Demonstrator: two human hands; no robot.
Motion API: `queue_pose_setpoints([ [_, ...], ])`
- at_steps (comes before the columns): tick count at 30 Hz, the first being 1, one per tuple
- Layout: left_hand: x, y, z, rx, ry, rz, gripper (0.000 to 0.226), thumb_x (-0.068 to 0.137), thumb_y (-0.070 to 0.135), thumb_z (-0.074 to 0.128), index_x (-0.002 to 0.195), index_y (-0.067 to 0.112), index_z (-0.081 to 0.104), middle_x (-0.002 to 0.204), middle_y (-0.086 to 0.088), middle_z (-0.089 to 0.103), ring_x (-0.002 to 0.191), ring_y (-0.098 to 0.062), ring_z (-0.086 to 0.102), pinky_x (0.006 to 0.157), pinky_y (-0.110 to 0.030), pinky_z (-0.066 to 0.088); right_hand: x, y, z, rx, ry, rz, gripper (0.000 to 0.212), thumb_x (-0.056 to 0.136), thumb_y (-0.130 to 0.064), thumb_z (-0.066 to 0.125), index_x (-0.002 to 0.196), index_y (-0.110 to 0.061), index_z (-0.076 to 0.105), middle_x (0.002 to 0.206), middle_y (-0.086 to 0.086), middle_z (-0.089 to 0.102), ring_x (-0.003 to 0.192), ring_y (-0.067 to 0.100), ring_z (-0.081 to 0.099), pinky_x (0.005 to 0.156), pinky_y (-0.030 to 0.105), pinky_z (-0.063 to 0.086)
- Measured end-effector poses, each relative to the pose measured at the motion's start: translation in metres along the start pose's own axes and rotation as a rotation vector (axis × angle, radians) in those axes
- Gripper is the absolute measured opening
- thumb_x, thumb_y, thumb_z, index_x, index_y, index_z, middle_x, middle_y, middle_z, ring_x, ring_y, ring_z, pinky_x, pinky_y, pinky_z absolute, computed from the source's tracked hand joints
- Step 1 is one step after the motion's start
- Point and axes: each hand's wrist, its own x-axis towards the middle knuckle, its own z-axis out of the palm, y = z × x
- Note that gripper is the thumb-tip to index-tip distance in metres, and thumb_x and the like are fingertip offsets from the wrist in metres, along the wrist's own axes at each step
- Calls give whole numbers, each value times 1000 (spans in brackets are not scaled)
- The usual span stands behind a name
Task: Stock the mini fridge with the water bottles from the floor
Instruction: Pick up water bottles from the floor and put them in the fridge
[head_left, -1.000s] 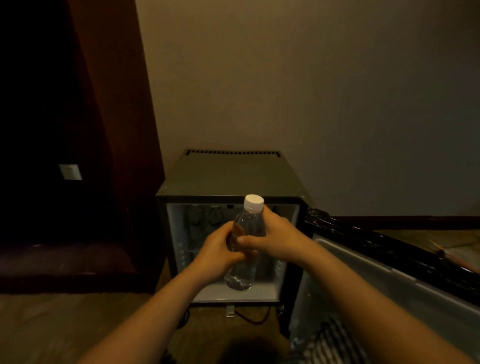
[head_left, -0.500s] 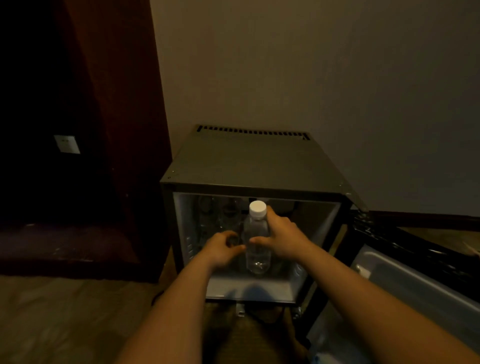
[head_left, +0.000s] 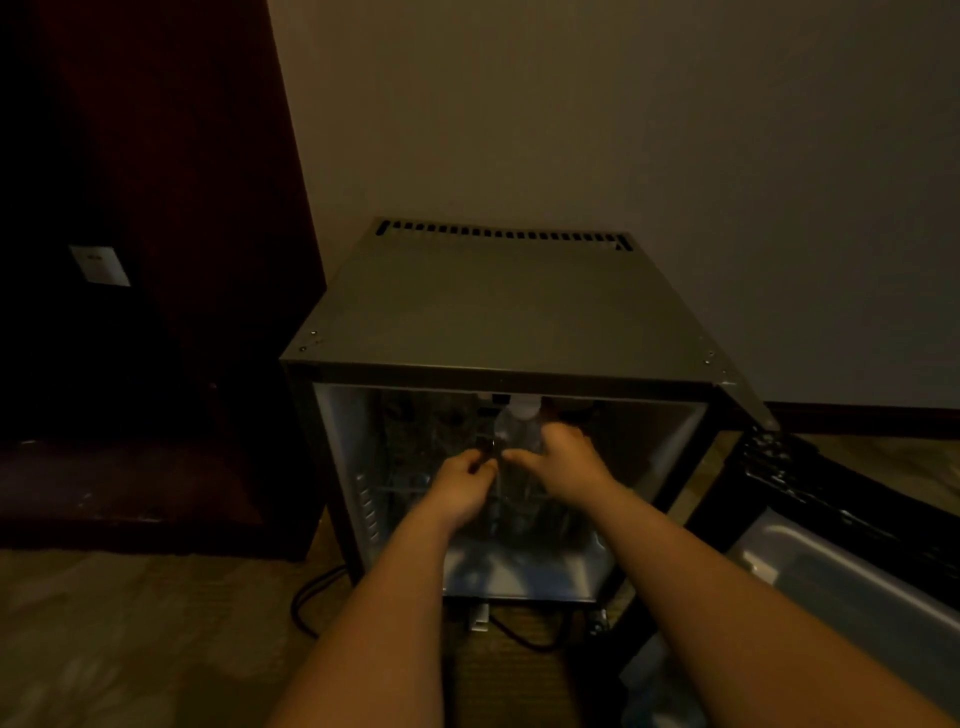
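Note:
A clear water bottle (head_left: 515, 427) with a white cap stands upright inside the open mini fridge (head_left: 498, 317), its cap just under the top edge of the opening. My right hand (head_left: 566, 460) wraps the bottle's right side. My left hand (head_left: 465, 483) touches its left side with fingers curled against it. Both hands reach into the fridge's upper space above a wire shelf. Other bottles show dimly at the back left of the fridge (head_left: 447, 431). The lower part of the held bottle is hidden behind my hands.
The fridge door (head_left: 831, 525) hangs open to the right, its inner side facing up. A dark wooden cabinet (head_left: 156, 312) stands left of the fridge. A black power cable (head_left: 306, 597) loops on the carpet by the fridge's front left corner. A wall rises behind.
Both hands have carried the bottle forward from in front of the fridge into its interior. My head has moved closer, so the fridge looks larger.

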Motion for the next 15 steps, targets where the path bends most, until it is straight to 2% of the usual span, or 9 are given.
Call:
queue_pose_setpoints([
  [4, 11, -1, -1, -12, -15, -43, 32, 95, 12, 43, 123, 3, 55, 121, -24, 60, 113, -33, 57, 96, -38, 45, 20, 4, 11, 110, 9, 38, 54, 85, -22, 65, 135, -12, 45, 135, 15, 52, 123, 31, 51, 101, 35, 43],
  [6, 16, -1, -1, -18, -29, -41, 34, 93, 11, 46, 126, 5, 55, 123, -23, 59, 115, -34, 56, 102, -42, 44, 30, 10, 16, 127, 28, 72, 54, 84, -18, 66, 133, -10, 46, 135, 17, 51, 122, 31, 51, 102, 36, 42],
  [9, 25, -1, 1, -20, -11, -37, 40, 92, 6, 46, 132, 8, 50, 128, -20, 57, 119, -33, 54, 102, -38, 43, 35, 19, 23, 159, -50, 182, 42, 85, -20, 65, 124, -9, 55, 130, 18, 55, 118, 31, 54, 101, 38, 43],
  [11, 28, -2, 1, -26, 2, -44, 42, 92, 4, 46, 134, 7, 48, 130, -20, 55, 121, -32, 52, 101, -35, 41, 35, 26, 26, 175, -92, 235, 36, 85, -22, 64, 120, -11, 58, 127, 16, 58, 114, 30, 56, 98, 34, 45],
  [13, 30, -5, 0, -33, -1, -53, 41, 92, 4, 46, 133, 7, 49, 132, -21, 54, 122, -32, 51, 105, -36, 41, 34, 30, 29, 145, -177, 265, 37, 88, -23, 60, 122, -11, 58, 127, 14, 57, 116, 29, 55, 94, 30, 43],
  [15, 32, -8, -3, -45, -19, -50, 41, 91, 3, 48, 132, 8, 50, 130, -18, 55, 120, -32, 53, 101, -33, 43, 34, 31, 32, 136, -226, 272, 39, 86, -24, 62, 124, -11, 58, 129, 14, 58, 118, 28, 54, 97, 31, 42],
])
